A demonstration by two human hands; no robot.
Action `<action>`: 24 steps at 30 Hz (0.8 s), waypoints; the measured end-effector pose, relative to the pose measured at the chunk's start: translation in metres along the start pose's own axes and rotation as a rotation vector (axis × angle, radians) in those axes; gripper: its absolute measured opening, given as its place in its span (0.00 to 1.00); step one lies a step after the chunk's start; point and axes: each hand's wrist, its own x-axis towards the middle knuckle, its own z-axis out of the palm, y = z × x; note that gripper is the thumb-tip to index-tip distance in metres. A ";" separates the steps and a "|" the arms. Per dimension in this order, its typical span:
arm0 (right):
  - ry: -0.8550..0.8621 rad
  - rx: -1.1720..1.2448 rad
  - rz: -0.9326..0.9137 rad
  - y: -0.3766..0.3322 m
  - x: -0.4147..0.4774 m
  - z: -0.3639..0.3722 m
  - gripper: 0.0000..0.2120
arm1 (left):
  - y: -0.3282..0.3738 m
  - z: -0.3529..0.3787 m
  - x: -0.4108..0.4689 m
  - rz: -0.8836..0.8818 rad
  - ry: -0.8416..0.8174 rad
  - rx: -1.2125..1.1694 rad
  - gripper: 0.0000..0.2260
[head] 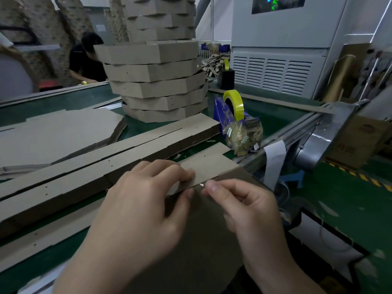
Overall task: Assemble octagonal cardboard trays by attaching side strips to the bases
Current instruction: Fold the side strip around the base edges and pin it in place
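Pinching the side strip (203,166) onto the base (191,240) with my left hand (144,209), I steady the seam for my right hand (250,211), just beside, whose 2 fingertips (212,185) nip apparent tape (201,185).

Two bare hands and bare forearms fill the near part of the view, with nothing worn on either. The left hand (137,209) looks broad, its back smooth with faint knuckle ridges, and one short, rounded nail (189,193) shows at its far edge. The right hand (250,211) shows clear knuckle creases and a short, pale, neatly trimmed fingernail (212,187). The left forearm (101,270) and the right forearm (282,270) are uncovered up to the near edge.
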 end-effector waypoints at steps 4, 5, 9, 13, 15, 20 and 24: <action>0.076 0.011 0.033 0.001 -0.001 0.005 0.11 | 0.000 0.001 -0.002 0.035 0.006 0.029 0.17; 0.087 0.008 0.039 0.001 -0.002 0.006 0.11 | 0.000 0.001 -0.002 0.040 0.008 0.039 0.17; 0.121 -0.020 0.102 0.000 -0.001 0.006 0.13 | 0.000 0.001 -0.002 0.053 0.013 0.067 0.17; 0.087 -0.057 0.147 -0.002 0.000 0.005 0.14 | 0.001 0.001 -0.004 0.047 0.023 0.056 0.14; 0.063 -0.067 0.164 -0.003 0.000 0.004 0.14 | 0.001 0.000 -0.006 0.027 0.023 0.040 0.11; 0.034 -0.090 0.172 -0.004 0.000 0.003 0.17 | -0.002 -0.004 -0.008 0.102 -0.052 0.102 0.10; -0.070 -0.107 0.219 -0.006 0.000 -0.002 0.13 | -0.005 -0.006 -0.009 0.057 -0.043 0.063 0.15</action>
